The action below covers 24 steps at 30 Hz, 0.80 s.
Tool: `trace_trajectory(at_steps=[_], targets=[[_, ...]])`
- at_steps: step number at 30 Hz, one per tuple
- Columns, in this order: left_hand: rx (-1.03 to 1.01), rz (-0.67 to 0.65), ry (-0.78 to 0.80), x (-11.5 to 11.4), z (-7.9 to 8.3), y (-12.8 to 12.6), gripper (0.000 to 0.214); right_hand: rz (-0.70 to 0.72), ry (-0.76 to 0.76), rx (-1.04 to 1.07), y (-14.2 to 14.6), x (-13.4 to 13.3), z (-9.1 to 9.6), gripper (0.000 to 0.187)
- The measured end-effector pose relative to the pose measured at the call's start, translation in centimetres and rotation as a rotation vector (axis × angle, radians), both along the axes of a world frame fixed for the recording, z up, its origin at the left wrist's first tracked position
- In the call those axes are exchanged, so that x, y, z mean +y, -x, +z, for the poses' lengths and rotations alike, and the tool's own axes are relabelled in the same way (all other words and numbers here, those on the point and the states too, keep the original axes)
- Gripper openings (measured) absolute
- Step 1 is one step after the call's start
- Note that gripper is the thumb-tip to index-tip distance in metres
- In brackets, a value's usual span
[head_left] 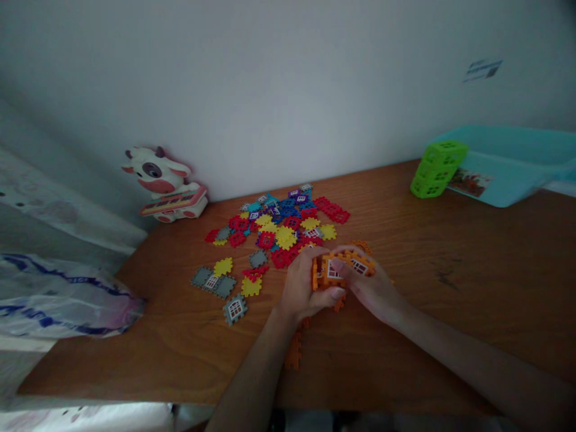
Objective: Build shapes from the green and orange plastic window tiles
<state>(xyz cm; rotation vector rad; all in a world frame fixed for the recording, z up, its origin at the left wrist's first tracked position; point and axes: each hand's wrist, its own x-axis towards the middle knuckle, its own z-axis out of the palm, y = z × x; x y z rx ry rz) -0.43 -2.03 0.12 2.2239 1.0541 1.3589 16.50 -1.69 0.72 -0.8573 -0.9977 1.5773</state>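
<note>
Firmly gripped by left hand (297, 288) and right hand (373, 291), the orange, boxy, notched-plastic build (330, 278) could be popped apart by uneven squeezing!

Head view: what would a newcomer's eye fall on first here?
Probably the heap of bright interlocking pieces mid-table, with the left hand and right hand beside it, both holding an orange assembly with white window inserts. Next, perhaps, the cow-shaped toy by the wall at picture left, and the lime-green block stack by the pale blue bin at right.
</note>
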Motion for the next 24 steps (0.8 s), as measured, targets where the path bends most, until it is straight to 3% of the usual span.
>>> trace_trajectory(at_steps=[4, 7, 10, 13, 18, 24], targets=[[0.057, 0.030, -0.053, 0.5, -0.5, 0.4, 0.074, 0.077, 0.133, 0.201, 0.0, 0.2, 0.4, 0.039], [0.107, 0.068, -0.067, 0.6, -0.9, 0.4, 0.075, 0.166, 0.174, 0.214, 0.5, -0.1, -0.2, 0.039], [0.145, 0.111, -0.024, 0.3, -1.1, 0.0, 0.073, 0.201, 0.112, 0.141, 1.1, -0.6, -1.2, 0.034], [0.139, 0.124, 0.012, -0.2, -1.1, -0.6, 0.064, 0.140, 0.055, 0.048, 1.3, -1.0, -1.8, 0.034], [0.007, 0.080, 0.109, -0.9, -1.2, -1.2, 0.040, 0.125, 0.032, 0.017, 1.0, -1.2, -2.0, 0.037], [-0.015, 0.068, 0.122, -0.7, -1.0, -0.8, 0.043, 0.155, 0.025, -0.020, 0.7, -1.0, -1.7, 0.041]])
